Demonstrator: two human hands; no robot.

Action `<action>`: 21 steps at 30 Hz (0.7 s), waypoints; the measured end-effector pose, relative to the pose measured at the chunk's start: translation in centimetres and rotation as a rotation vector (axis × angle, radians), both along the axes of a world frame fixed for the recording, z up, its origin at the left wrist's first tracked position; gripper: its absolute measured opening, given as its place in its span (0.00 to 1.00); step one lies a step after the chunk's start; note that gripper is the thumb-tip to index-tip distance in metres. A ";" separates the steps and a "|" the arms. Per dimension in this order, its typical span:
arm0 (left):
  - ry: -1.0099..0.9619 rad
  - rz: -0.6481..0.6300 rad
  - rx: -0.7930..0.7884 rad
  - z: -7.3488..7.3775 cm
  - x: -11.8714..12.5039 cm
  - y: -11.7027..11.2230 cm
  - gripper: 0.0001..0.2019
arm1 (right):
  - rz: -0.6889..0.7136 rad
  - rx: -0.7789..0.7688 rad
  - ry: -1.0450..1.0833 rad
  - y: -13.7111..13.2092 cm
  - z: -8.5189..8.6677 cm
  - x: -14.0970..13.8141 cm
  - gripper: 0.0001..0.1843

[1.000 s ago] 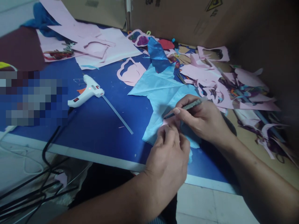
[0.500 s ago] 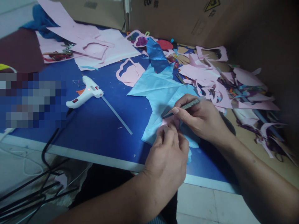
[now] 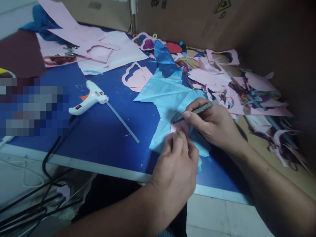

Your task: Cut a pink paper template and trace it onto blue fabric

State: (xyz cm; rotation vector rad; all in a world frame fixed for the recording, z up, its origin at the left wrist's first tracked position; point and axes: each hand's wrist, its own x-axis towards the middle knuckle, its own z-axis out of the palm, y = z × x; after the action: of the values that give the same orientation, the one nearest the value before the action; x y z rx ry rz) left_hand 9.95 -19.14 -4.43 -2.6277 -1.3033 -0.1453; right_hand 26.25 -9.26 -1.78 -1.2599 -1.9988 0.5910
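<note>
The left hand (image 3: 176,161) has its fingers bunched close together, their tips pressed on a small piece of pink paper (image 3: 179,126), which seems to be held that way so it cannot slide; whether the thumb also grips from beneath is hidden. That paper lies on the light blue cloth (image 3: 168,90), spread over the near part of the blue table (image 3: 106,148), within easy reach of both hands. The right hand (image 3: 214,123) pinches a slim pen (image 3: 202,108) between thumb and fingers, low and slanted, with its point by the paper's far edge, a hold that probably gives fine control along that edge. The two hands sit just beside each other, likely so that one can steady while the other guides. To the left, well apart from the cloth, the glue gun (image 3: 90,97) lies on its side with its glue stick (image 3: 123,122) jutting toward the person, perhaps put there to keep it off the fabric. A dark blue scrap of cloth (image 3: 165,59) overlaps the far end of the light blue one, and pink paper scraps (image 3: 209,77) are heaped to the right, apparently pushed aside to leave working room.
</note>
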 end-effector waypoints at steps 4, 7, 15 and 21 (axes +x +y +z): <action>0.007 -0.007 -0.012 0.1 0.0 0.0 0.30 | 0.034 -0.036 -0.009 -0.1 -0.1 -0.3 0.20; -0.015 -0.014 -0.003 0.0 0.1 -0.1 0.30 | -0.011 -0.015 -0.022 0.1 -0.3 -0.1 0.17; -0.018 -0.008 0.019 -0.2 0.0 -0.1 0.28 | -0.011 -0.007 -0.005 0.1 -0.2 0.0 0.17; -0.026 -0.002 0.003 -0.2 0.1 -0.2 0.29 | 0.002 -0.025 0.008 -0.3 0.2 0.0 0.19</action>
State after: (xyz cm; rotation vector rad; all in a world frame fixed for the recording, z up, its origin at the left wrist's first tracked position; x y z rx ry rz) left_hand 10.07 -19.34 -4.60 -2.6330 -1.3070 -0.1818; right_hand 26.24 -9.55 -1.56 -1.2686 -1.9919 0.6233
